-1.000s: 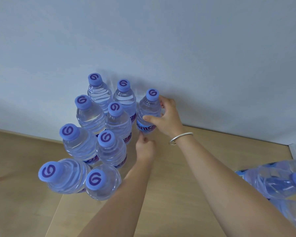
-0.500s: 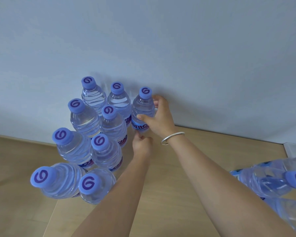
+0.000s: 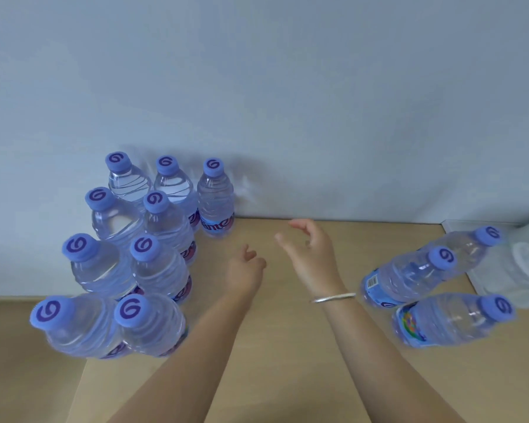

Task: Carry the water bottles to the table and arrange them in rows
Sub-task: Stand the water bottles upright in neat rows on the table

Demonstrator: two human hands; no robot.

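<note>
On the light wooden table (image 3: pixel 287 346), nine clear plastic water bottles with purple swirl-marked caps stand upright in a tight cluster at its far left corner, against the pale blue-grey wall (image 3: pixel 287 87). The landmark is the bottle at the cluster's right end nearest the wall, the clear bottle with a blue-and-pink label (image 3: pixel 216 203): two more bottles stand in line to its left along the wall, and the other six run in pairs from there toward the camera, ending with the nearest pair (image 3: pixel 110 325) at the table's left edge. The left hand (image 3: pixel 245 270) hovers over bare tabletop just in front and to the right of the labelled bottle, fingers loosely curled inward and holding nothing. The right hand (image 3: pixel 310 254), with a thin silver bangle (image 3: pixel 333 299) at the wrist, is farther right of that bottle, fingers and thumb spread in an open C shape (empty, touching no bottle). Well to the right of the labelled bottle, three more capped bottles (image 3: pixel 434 288) stand grouped near the table's right edge, beside crumpled clear plastic wrap (image 3: pixel 519 270)
</note>
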